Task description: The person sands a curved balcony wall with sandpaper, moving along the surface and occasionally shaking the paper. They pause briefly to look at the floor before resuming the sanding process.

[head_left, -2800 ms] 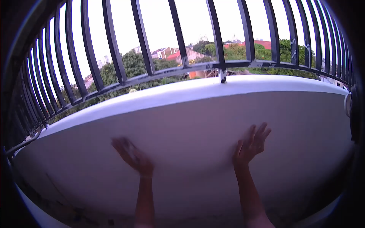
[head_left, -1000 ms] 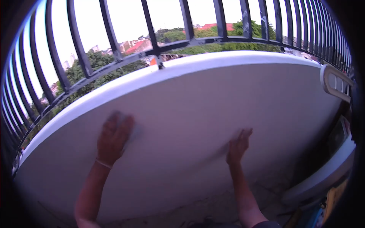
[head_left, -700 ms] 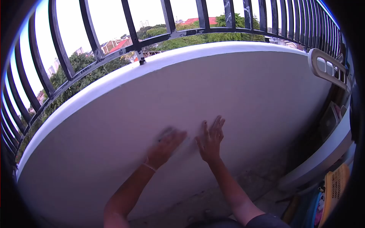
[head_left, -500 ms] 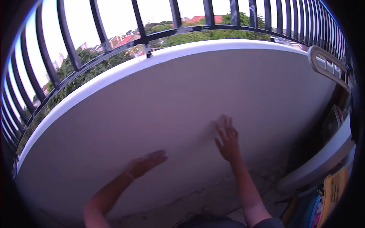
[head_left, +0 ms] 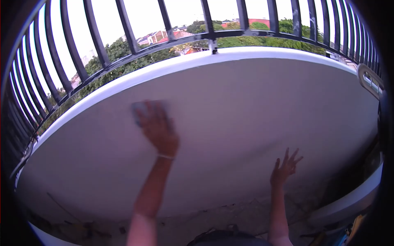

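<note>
My left hand (head_left: 161,130) is raised against the grey wall (head_left: 230,110), left of the middle of the view, with a thin band at its wrist. Under its fingers it presses a flat grey-blue pad (head_left: 137,111) to the wall; motion blurs the pad, and I cannot tell whether it is sandpaper or cloth. Lower and to the right, my right hand (head_left: 284,169) is open with fingers spread, in front of the same wall and holding nothing.
A white ledge (head_left: 254,53) tops the wall, and black railing bars (head_left: 208,18) rise above it. At the right edge hangs a beige looped frame (head_left: 366,78). A pale curved object (head_left: 349,201) stands at the lower right. Debris (head_left: 86,229) lies on the floor at lower left.
My left hand has swept up and turned fingers-upward on the wall with the pad. My right hand appears lower and further right, fingers still spread. The view has turned left.
</note>
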Demonstrator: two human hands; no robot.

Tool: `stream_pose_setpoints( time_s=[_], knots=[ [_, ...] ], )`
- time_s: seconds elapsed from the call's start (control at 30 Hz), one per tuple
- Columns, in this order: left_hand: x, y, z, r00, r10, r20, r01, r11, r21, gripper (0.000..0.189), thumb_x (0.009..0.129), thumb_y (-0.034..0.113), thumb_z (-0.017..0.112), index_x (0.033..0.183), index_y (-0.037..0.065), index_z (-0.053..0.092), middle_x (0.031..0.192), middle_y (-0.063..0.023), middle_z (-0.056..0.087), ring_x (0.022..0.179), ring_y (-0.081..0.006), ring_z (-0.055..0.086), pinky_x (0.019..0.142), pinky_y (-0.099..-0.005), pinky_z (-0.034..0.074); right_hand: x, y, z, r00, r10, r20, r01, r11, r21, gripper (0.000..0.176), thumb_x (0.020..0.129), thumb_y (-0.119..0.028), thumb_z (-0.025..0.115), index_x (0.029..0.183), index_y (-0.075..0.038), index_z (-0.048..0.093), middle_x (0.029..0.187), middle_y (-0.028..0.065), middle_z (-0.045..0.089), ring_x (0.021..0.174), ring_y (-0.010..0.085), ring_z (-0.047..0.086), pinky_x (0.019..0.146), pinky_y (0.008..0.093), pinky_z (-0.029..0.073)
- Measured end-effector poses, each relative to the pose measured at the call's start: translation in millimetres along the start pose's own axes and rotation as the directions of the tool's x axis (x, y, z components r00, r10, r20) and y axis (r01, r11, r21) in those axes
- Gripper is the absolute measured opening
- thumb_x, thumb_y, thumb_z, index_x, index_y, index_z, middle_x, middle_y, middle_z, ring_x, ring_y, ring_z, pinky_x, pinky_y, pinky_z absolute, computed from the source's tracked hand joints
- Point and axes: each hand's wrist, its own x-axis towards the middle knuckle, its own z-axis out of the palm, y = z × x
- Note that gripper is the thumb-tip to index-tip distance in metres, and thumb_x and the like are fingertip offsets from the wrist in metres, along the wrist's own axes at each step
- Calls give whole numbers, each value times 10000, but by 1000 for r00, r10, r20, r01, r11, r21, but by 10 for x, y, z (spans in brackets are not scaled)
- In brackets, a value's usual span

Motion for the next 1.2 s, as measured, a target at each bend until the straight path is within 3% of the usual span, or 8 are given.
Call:
stream_pose_setpoints(
  time_s=[0.17, 0.27, 0.37, 0.47, 0.63, 0.87, 0.97, 1.2],
  knots=[
    [-264, 84, 94, 996, 30, 83, -26, 998, -54, 551, 935, 259, 491, 1476, 163, 449, 1578, -84, 341, 1474, -394, 220, 1151, -514, 204, -90, -602, -60, 967, -222, 125, 208, 971, 116, 514, 1004, -378, 438, 1490, -215, 404, 1650, 92, 112, 1499, 420, -43, 1112, 574, 140],
    [-571, -500, 67, 883, 415, 219, -444, 890, 103, 591, 891, 267, 539, 1473, 313, 447, 1569, 38, 367, 1470, -287, 279, 1128, -426, 273, -275, -669, 24, 948, -223, 226, 199, 972, 125, 497, 990, -331, 475, 1469, -206, 431, 1655, 83, 92, 1500, 418, -60, 1105, 575, 149],
    [-614, -1268, -221, 735, 580, 353, -646, 757, 102, 618, 854, 230, 560, 1454, 348, 469, 1554, 80, 386, 1459, -242, 308, 1123, -393, 284, -446, -438, 136, 933, -311, 181, 300, 950, 89, 457, 1030, -372, 352, 1423, -190, 496, 1639, 124, 158, 1494, 449, -11, 1101, 572, 148],
    [-415, -1814, -483, 816, 497, 295, -466, 868, -173, 596, 875, 229, 550, 1459, 318, 470, 1554, 39, 391, 1465, -257, 291, 1117, -405, 289, -521, 23, 222, 924, -378, -58, 381, 921, 75, 368, 1055, -301, 367, 1332, -209, 591, 1613, 132, 247, 1502, 408, 75, 1131, 511, 105],
    [-152, -1357, -452, 1000, 9, -22, -8, 999, 53, 613, 912, 198, 510, 1507, 134, 378, 1597, -104, 287, 1485, -369, 175, 1128, -453, 212, -474, 34, -31, 937, -248, -246, 295, 939, 179, 508, 1079, -396, 221, 1251, -190, 653, 1582, 145, 315, 1492, 399, 150, 1121, 474, 114],
    [493, -174, -152, 789, -570, -228, 581, 814, -24, 787, 896, 241, 525, 1546, -16, 164, 1628, -197, 128, 1479, -479, 5, 1090, -512, 130, -467, -142, -83, 916, -237, -324, 333, 900, 281, 490, 1067, -419, 283, 1235, -165, 666, 1598, 212, 233, 1493, 384, 159, 1092, 479, 142],
    [730, 224, -88, 797, -565, -212, 578, 816, -2, 781, 892, 308, 555, 1530, -14, 239, 1625, -210, 130, 1476, -484, 37, 1070, -522, 150, -527, -236, -57, 923, -179, -341, 301, 888, 347, 467, 1065, -386, 309, 1230, -129, 663, 1598, 251, 192, 1498, 356, 164, 1082, 459, 160],
    [614, 986, 100, 993, -122, -4, 121, 990, -76, 748, 910, 371, 545, 1510, -6, 306, 1628, -165, 162, 1454, -519, 98, 1090, -498, 149, -655, -289, -76, 932, -210, -296, 323, 851, 414, 434, 1060, -338, 338, 1149, -89, 683, 1589, 283, 182, 1457, 336, 266, 1052, 426, 214]
  ],
)
